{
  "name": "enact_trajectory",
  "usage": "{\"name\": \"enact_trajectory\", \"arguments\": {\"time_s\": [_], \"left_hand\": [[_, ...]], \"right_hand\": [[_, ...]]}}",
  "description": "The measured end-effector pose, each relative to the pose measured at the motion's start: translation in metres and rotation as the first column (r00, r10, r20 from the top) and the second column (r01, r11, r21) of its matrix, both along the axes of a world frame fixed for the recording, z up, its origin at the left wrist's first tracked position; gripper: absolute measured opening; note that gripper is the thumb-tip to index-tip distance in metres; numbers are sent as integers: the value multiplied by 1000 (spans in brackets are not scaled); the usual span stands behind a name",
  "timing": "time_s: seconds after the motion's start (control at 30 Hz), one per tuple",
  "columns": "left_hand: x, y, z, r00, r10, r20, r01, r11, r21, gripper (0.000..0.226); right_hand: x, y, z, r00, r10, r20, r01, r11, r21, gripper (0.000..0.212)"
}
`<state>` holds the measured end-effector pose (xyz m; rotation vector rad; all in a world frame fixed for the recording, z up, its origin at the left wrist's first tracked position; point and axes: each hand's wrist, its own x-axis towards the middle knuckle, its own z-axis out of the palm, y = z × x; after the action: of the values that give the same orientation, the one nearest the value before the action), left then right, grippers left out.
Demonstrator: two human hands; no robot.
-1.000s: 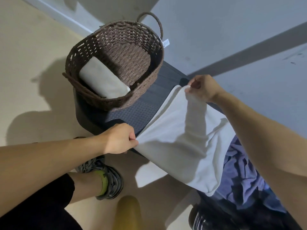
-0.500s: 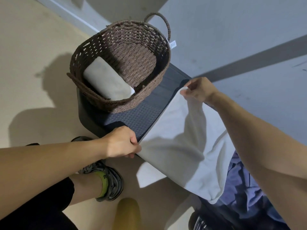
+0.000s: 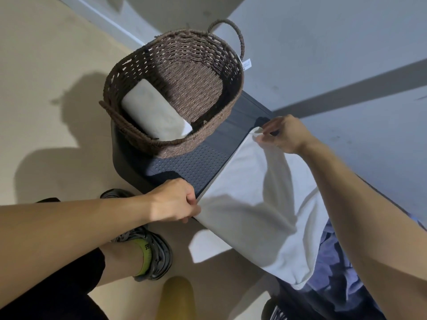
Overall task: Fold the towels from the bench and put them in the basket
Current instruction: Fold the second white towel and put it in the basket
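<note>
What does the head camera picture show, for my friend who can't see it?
A person's left hand and right hand each pinch a corner of a white towel, spreading it over a dark bench. Beside it on the bench stands a brown woven basket with one folded towel already inside.

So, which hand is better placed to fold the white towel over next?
Probably the right hand: it pinches the far corner of the white towel, raised, while the left hand anchors the near corner at the bench edge.
</note>
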<state>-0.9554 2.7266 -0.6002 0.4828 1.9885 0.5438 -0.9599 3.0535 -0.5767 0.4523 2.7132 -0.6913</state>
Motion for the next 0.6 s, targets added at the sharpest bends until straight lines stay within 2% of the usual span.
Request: {"name": "enact_trajectory", "arguments": {"time_s": [0.2, 0.27, 0.33, 0.4, 0.43, 0.53, 0.6], "left_hand": [[-4, -1, 6, 999, 22, -23, -22, 1000, -5, 23], [-8, -1, 8, 998, 47, -37, -47, 999, 11, 15], [-10, -2, 8, 994, 87, -58, -86, 996, 21, 8], [-11, -2, 6, 991, 119, -61, -117, 993, 27, 7], [-10, -2, 6, 990, 139, -23, -138, 990, 42, 6], [-2, 1, 6, 940, 261, 219, -291, 949, 121, 10], [0, 2, 5, 932, 281, 228, -320, 935, 156, 12]], "right_hand": [[-7, -13, -16, 971, -194, -140, 194, 981, -18, 14], [-11, -11, -19, 945, -310, -107, 302, 950, -83, 6], [-16, -6, -20, 910, -413, -33, 403, 901, -158, 13], [-20, -1, -21, 891, -454, 19, 449, 873, -193, 11], [-22, 0, -21, 895, -445, 27, 442, 876, -194, 9], [-23, 1, -21, 925, -380, 3, 376, 912, -164, 16], [-24, -1, -22, 928, -370, -45, 360, 921, -147, 11]]}}
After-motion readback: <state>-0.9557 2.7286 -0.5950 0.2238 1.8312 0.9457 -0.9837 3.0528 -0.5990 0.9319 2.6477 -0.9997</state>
